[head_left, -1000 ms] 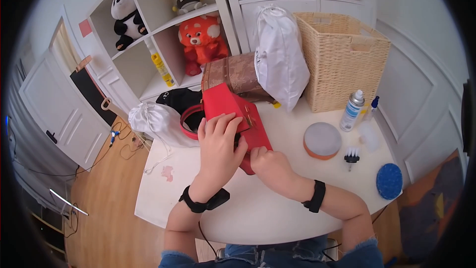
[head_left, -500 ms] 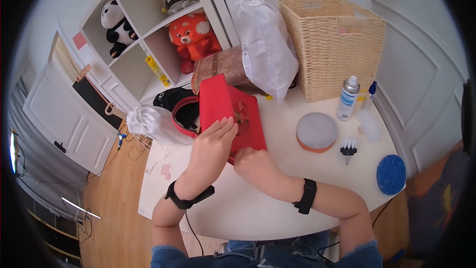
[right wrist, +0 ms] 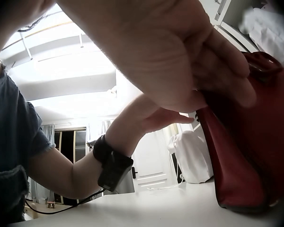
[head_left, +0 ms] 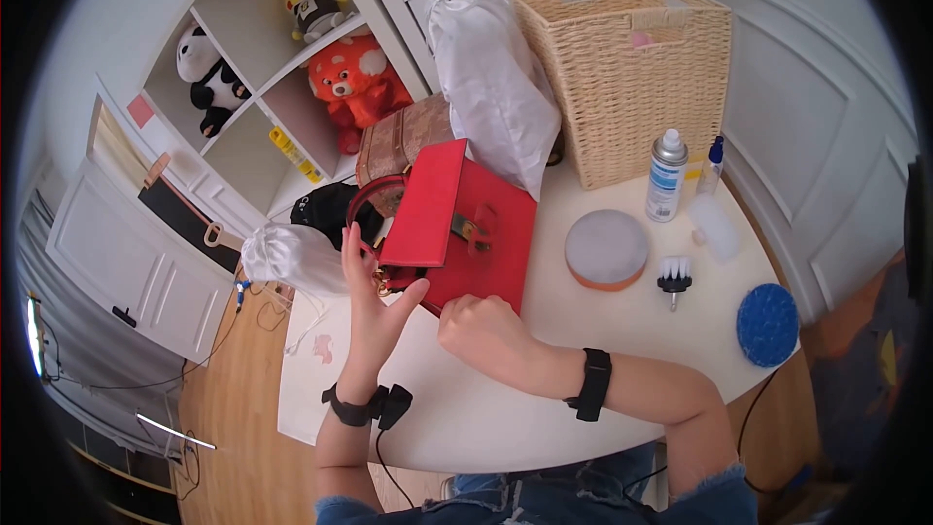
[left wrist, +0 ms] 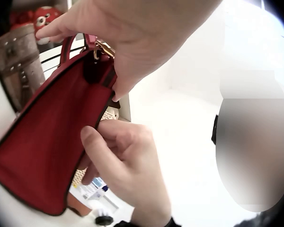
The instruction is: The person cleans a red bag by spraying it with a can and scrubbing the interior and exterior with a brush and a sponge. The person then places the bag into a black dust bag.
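A red handbag [head_left: 505,267] stands on the white table [head_left: 603,399], its side panel [left wrist: 47,127] facing me. Its front flap [head_left: 432,199] has a metal turn clasp [head_left: 470,230] near its edge, and a handle [head_left: 362,202] arches on the left. My right hand [head_left: 486,335] pinches the bag's near front edge, thumb on the side panel and fingers curled behind. Spread beside the bag's upper side is my left hand [head_left: 374,321], fingers straight and thumb close to the top corner. Gold-coloured strap hardware [left wrist: 103,48] shows by that thumb.
Behind the bag are a brown patterned case [head_left: 398,141], a tall white dust bag [head_left: 491,87] and a wicker basket [head_left: 632,87]. A small white pouch [head_left: 292,258] sits left. To the right are a spray can [head_left: 666,180], round pad [head_left: 606,248], brush [head_left: 674,277] and blue scrubber [head_left: 767,326].
My left hand has come off the front flap and moved left, its fingers now spread upward. My right hand stays at the bag's near edge. The head view has shifted.
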### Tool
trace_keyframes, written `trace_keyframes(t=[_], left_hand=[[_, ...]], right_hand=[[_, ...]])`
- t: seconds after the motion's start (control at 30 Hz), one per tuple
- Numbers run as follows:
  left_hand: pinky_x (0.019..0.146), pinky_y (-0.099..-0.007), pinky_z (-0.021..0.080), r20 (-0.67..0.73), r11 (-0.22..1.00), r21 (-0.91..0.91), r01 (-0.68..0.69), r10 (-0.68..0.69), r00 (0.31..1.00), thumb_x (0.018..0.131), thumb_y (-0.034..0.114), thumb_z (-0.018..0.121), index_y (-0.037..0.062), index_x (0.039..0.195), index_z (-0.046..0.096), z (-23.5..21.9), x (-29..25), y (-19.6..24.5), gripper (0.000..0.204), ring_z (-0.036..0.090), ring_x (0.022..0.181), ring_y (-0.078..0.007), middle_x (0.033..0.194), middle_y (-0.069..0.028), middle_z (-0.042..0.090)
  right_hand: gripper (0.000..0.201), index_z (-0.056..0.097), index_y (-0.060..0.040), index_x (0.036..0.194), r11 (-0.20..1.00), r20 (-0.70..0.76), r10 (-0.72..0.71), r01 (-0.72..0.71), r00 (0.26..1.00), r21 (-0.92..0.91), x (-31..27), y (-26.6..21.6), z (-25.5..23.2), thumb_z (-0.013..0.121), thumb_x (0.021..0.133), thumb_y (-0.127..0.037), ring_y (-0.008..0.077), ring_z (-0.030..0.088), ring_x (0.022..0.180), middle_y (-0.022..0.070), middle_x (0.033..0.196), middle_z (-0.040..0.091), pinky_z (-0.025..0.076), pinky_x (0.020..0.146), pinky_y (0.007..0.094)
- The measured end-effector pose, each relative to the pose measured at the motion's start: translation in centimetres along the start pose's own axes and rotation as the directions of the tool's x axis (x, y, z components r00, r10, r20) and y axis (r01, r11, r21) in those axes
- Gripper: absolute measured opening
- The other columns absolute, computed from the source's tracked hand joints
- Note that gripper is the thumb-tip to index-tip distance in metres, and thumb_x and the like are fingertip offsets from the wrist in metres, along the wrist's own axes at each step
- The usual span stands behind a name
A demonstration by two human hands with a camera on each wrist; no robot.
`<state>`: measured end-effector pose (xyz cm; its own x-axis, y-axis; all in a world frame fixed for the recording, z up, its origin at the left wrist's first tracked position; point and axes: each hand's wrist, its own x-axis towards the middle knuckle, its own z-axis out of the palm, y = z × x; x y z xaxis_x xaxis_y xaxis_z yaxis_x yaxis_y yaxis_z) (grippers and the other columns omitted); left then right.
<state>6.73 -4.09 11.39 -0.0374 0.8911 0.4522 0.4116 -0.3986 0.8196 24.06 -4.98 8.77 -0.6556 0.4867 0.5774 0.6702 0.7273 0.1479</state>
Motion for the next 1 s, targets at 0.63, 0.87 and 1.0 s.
trace_keyframes(t=[0.63,0.87,1.0], left_hand=[[0.079,-0.0362,0.055,-0.031,0.677,-0.676,0.291,-0.421,0.907,0.091,0.017,0.058,0.0041,0.115,0.057,-4.5,2.8,-9.5,0.027,0.065,0.093,-0.021,0.103,-0.01,0.066],[0.085,-0.0362,0.052,0.025,0.493,-0.773,0.4,-0.606,0.795,0.089,0.021,0.063,0.0063,0.102,0.061,-6.0,0.6,-14.1,0.019,0.063,0.096,-0.0208,0.1,-0.0066,0.066],[0.089,-0.0405,0.052,0.129,0.336,-0.816,0.471,-0.688,0.714,0.09,0.017,0.061,0.0046,0.1,0.061,-6.7,-1.3,-14.5,0.016,0.063,0.097,-0.023,0.098,-0.0088,0.066]], right_hand=[[0.018,0.057,0.0003,0.087,0.977,0.125,-0.055,0.028,0.991,0.21,-1.2,0.8,0.7,0.061,0.071,-0.006,0.0194,0.065,0.057,0.0088,0.067,0.061,0.051,0.048,0.0282],[0.034,0.057,0.0054,0.103,0.969,0.065,-0.123,0.106,0.99,0.225,-1.2,0.1,0.2,0.061,0.071,-0.007,0.0168,0.065,0.057,0.0079,0.068,0.061,0.05,0.049,0.0251],[0.032,0.058,0.0048,0.101,0.949,0.093,-0.191,0.16,0.977,0.271,-1.3,-0.6,0.1,0.06,0.072,-0.008,0.0159,0.064,0.055,0.0063,0.068,0.061,0.05,0.049,0.0253]])
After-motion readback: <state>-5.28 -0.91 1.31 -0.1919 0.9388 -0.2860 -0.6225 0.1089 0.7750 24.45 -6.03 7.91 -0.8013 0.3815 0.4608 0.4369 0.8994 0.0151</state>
